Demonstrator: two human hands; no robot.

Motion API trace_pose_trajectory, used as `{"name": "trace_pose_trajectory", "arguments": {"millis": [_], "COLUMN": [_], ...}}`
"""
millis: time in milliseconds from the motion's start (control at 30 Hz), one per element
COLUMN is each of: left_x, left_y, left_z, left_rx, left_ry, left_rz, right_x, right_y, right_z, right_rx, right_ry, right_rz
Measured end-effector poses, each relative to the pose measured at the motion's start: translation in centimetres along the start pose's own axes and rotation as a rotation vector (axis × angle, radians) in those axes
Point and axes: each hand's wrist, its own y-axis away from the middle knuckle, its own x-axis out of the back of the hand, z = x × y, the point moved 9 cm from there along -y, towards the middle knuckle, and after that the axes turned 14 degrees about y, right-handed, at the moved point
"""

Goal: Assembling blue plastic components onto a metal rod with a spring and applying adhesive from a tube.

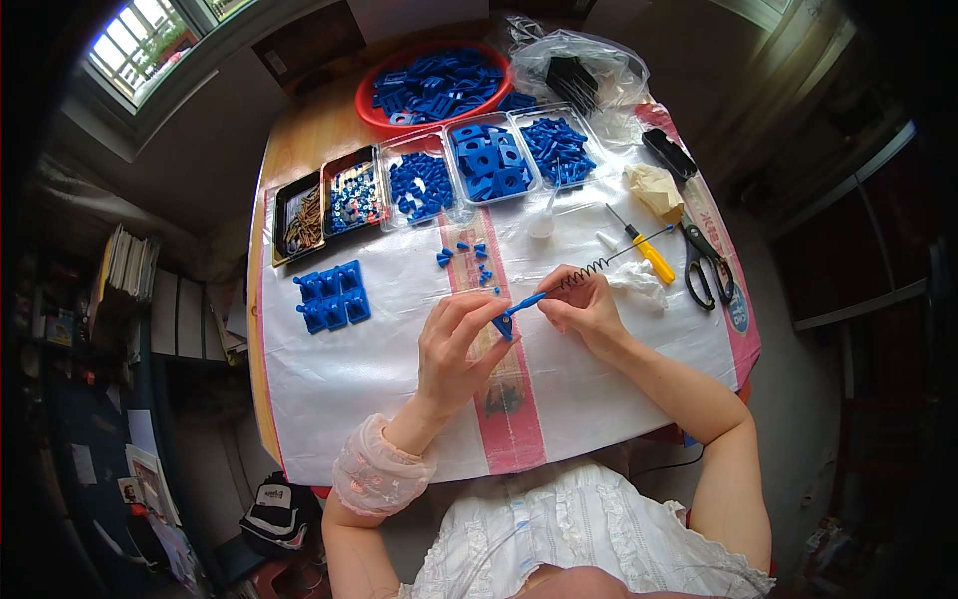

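Left hand (454, 339) pinches small blue plastic piece (504, 324); right hand (584, 304) clamps thin blue rod with dark coiled spring (574, 282), long axis running far-right, tip touching piece.

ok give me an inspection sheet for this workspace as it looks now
surface: round wooden table under a white plastic sheet with red stripes
job's things: left hand pinches a small blue plastic part; right hand holds a blue-handled tool with a dark coiled spring on its shaft
clutter: trays of blue parts, red bowl, block of joined blue pieces, yellow screwdriver, scissors, loose blue bits
grippers: both hands in a closed grip
cables: thin dark cable below the table edge
surroundings: window, stacked books
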Motion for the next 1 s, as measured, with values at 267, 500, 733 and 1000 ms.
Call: {"name": "trace_pose_trajectory", "arguments": {"millis": [267, 500, 733, 1000], "left_x": [0.1, -0.1, -1.9, -3.2], "left_y": [0.1, 0.2, 1.6, 2.7], "left_z": [-0.3, -1.4, -3.7, -4.3], "left_rx": [0.058, 0.195, 0.408, 0.562], "left_ry": [0.035, 0.190, 0.500, 0.731], "left_rz": [-0.002, 0.006, -0.095, -0.157], "right_x": [0.3, 0.7, 0.7, 0.9], "right_y": [-0.1, -0.1, 0.0, 0.0], "right_z": [0.1, 0.8, 0.6, 0.9], "right_rx": [0.001, 0.000, 0.006, 0.019], "right_ry": [-0.060, -0.025, 0.033, 0.039], "right_rz": [0.004, 0.032, 0.059, 0.072]}}
